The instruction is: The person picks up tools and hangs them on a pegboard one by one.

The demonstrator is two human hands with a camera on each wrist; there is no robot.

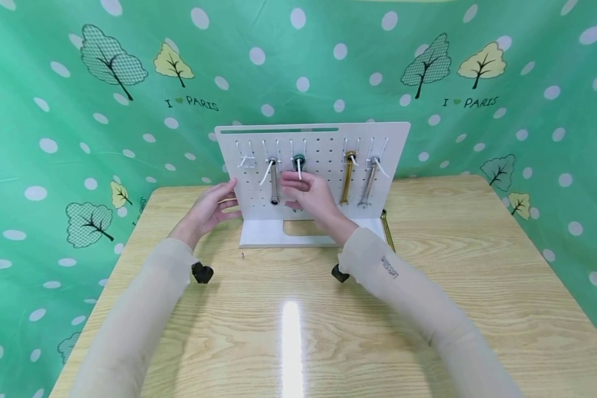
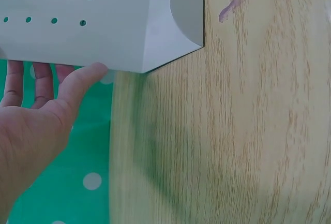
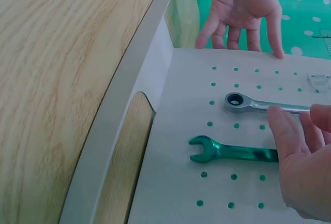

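My left hand (image 1: 211, 207) is at the left edge of a white pegboard (image 1: 254, 193), thumb tip against the edge and fingers reaching behind it in the left wrist view. In front of the green wrench (image 3: 232, 152) is my right hand (image 1: 310, 199), its fingers loosely extended across the handle. The ring end of this wrench hangs on a white hook, its open jaw pointing down. Just left of the right hand hangs a silver ratchet wrench (image 1: 274, 182). Part of the green handle is hidden behind the right hand.
A gold wrench (image 1: 347, 179) and another silver wrench (image 1: 369, 182) hang on the board's right side. An unused hook (image 1: 244, 161) is at far left. One gold wrench (image 1: 387, 229) lies beside the base on the wooden table (image 1: 249, 331).
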